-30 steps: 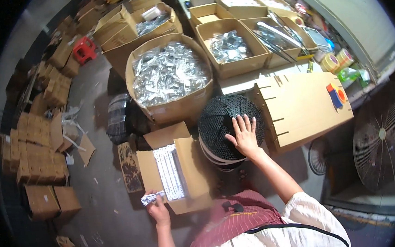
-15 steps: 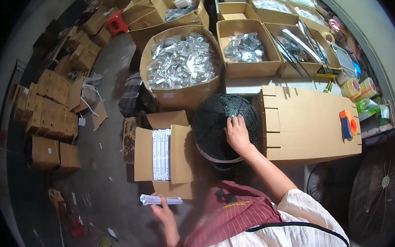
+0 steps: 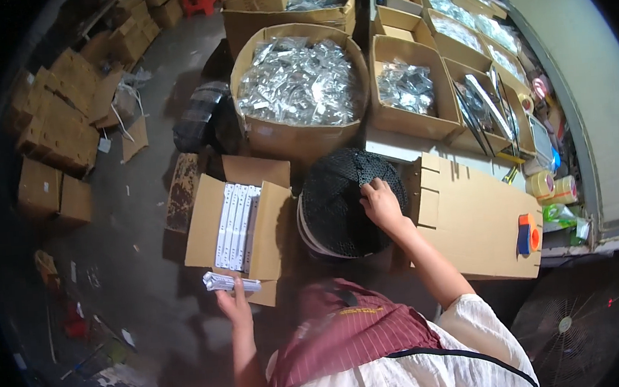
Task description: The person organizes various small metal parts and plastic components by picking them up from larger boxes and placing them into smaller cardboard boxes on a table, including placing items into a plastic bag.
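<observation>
My left hand (image 3: 235,308) grips a short bundle of slim white strips (image 3: 231,282) by its middle, fingers closed round it. The bundle is just over the near flap of an open cardboard carton (image 3: 199,227). Inside that carton, long white rails with small holes (image 3: 233,225) stand packed side by side. My right hand (image 3: 381,204) rests on the right part of a round black mass with a holed texture (image 3: 343,202), which fills a pale-sided bucket (image 3: 304,230). The right fingers are bent together; whatever lies between them is hidden.
A big carton of clear packets (image 3: 301,85) stands beyond the bucket. To the right, a flat cardboard box (image 3: 471,213) carries an orange and blue tape dispenser (image 3: 527,234). Smaller boxes of packets line the table (image 3: 407,146). A floor fan (image 3: 563,326) stands at lower right.
The view has turned and shifted. My left hand with the strip bundle has come nearer the carton's near flap. My right hand stays on the black mass.
</observation>
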The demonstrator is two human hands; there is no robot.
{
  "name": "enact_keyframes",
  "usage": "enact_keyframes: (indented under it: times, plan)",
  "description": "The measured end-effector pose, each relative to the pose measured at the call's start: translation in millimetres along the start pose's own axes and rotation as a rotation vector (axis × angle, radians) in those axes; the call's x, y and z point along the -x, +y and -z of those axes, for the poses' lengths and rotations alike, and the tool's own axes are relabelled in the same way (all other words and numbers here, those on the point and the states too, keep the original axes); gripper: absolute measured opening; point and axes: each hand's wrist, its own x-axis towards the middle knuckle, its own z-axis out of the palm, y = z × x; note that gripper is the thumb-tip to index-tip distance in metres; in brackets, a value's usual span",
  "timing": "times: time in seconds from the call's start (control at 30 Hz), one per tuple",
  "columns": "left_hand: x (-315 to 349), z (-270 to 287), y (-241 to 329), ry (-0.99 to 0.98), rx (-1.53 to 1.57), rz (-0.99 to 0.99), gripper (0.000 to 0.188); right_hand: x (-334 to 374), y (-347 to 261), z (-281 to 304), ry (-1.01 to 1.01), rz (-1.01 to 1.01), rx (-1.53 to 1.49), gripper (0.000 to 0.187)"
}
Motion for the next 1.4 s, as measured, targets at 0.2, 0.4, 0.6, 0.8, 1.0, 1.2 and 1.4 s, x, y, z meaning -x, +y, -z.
enact_keyframes:
  times: [0.2, 0.4, 0.6, 0.8, 1.0, 1.2, 1.4]
  plan:
    - [-35, 13, -45, -0.067, -0.015, -0.14, 0.032, -3, -1, 2, -0.051, 0.248, 0.146, 0.018]
    - [-50, 24, -70, -0.05, -0.046, -0.191, 0.029, 1, -6, -3, -0.106, 0.257, 0.242, 0.019]
    - [-50, 20, -62, -0.009, 0.157, -0.111, 0.023, -20, -6, 5, -0.373, 0.291, 0.45, 0.017]
    - [-37, 23, -44, 0.054, 0.048, -0.176, 0.018, -58, -29, 2, -0.985, 0.472, 0.811, 0.019]
    - [7, 29, -44, 0.17, 0.122, -0.091, 0.02, -67, -16, -71, -1.156, 0.327, 0.989, 0.022]
    - [53, 38, -63, 0.293, 0.167, -0.075, 0.02, -78, -46, -19, -1.108, 0.575, 1.027, 0.021]
    - [51, 14, -53, 0.305, 0.244, 0.006, 0.02, -97, -44, 105, -0.823, 0.962, 0.914, 0.012]
